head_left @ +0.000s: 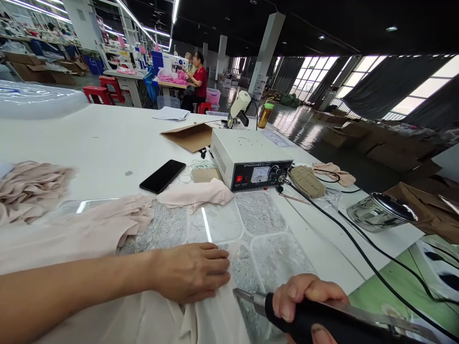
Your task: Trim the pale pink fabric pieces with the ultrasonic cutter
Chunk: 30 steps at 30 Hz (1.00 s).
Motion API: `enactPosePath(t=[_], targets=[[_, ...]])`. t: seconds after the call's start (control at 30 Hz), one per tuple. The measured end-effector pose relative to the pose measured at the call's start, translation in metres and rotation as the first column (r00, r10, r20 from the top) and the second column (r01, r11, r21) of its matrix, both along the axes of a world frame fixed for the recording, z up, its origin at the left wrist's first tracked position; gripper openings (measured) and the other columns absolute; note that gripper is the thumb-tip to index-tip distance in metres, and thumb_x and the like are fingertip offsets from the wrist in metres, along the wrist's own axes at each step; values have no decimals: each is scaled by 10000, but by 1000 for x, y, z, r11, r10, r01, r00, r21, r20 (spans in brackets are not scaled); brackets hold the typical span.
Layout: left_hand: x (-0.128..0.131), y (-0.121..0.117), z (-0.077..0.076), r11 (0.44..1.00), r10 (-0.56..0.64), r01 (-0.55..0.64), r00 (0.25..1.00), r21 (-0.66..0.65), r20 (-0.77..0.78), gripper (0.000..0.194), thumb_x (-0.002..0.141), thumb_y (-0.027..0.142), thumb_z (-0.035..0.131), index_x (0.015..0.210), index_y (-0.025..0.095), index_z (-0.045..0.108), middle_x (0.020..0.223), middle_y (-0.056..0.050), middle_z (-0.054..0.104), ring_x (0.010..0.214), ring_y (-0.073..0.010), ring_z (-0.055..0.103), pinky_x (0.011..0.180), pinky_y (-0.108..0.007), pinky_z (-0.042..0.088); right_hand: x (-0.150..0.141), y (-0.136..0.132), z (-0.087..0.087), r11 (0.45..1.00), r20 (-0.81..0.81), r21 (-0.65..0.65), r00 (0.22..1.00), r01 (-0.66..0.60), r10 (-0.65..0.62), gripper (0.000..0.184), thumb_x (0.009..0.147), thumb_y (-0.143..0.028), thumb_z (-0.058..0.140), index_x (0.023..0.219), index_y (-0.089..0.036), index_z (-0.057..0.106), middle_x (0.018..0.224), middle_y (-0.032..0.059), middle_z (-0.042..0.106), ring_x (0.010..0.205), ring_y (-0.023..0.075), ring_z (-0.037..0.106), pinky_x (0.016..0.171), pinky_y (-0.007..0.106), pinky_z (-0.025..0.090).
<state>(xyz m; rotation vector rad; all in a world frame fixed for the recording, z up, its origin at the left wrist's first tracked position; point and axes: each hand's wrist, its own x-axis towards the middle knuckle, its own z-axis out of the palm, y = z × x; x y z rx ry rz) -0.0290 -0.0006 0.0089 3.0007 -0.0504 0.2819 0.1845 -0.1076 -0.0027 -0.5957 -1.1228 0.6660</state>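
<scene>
L hand (195, 272): released, palm down, fingers tog., laid over near beige fabric (211, 320).
R hand (304, 301): grasping blk-handled tool (333, 319), fingers wrapped round grip, near right.
Tool tip (244, 295): slim metal, pts left, at right edge of near beige fabric; can't tell if touching.
Near beige fabric pos: near ctr of white bench (89, 143), under L hand + forearm, some folds at near side.
Mat (265, 210): gray stone pattern w/ pale lines, glossy, partly covered by cloth.
Layered cloth (134, 215): beige, left part of mat, several edges showing.
Ruffled pile (36, 188): beige, far left of layered cloth, on bench.
Loose strip (197, 193): beige, across far edge of mat, just in front of ctrl box (247, 148).
Ctrl box panel: blk, red switch, analog meter; blk cable (333, 224) at its right end, runs right + near.
Phone (163, 176): blk, screen dark, left of ctrl box.
Thread bundle (202, 165): pale, betw. phone and ctrl box.
Bottle (265, 116): amber, green lid, upright, beyond ctrl box.
Clear container (376, 212): shiny lid, right side of bench.
Bkgd: co-worker (200, 79) in red top, seated at sewing machine (175, 62) w/ pink fabric (172, 77); red stools (111, 88) to left.
</scene>
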Motion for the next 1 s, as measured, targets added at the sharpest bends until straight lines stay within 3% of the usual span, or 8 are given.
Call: enactPosePath(t=[0.2, 1.0], targets=[[0, 0, 1, 1000, 0, 0, 1000, -22, 7, 266, 960, 221, 511, 1189, 115, 595, 1172, -146, 653, 1205, -276, 559, 1046, -371, 429, -5, -13, 19, 980, -9, -197, 1000, -12, 11, 116, 893, -344, 551, 976, -264, 536, 813, 13, 511, 583, 134, 544, 510, 307, 521], [-2, -2, -1, 1000, 19, -19, 1000, -14, 5, 308, 960, 224, 508, 1230, 99, 587, 1192, -147, 646, 1210, -280, 551, 1053, -373, 427, -9, 0, 17, 990, -10, -130, 999, 45, -47, 99, 897, -308, 537, 978, -252, 543, 820, -3, 497, 583, 117, 553, 513, 294, 521]])
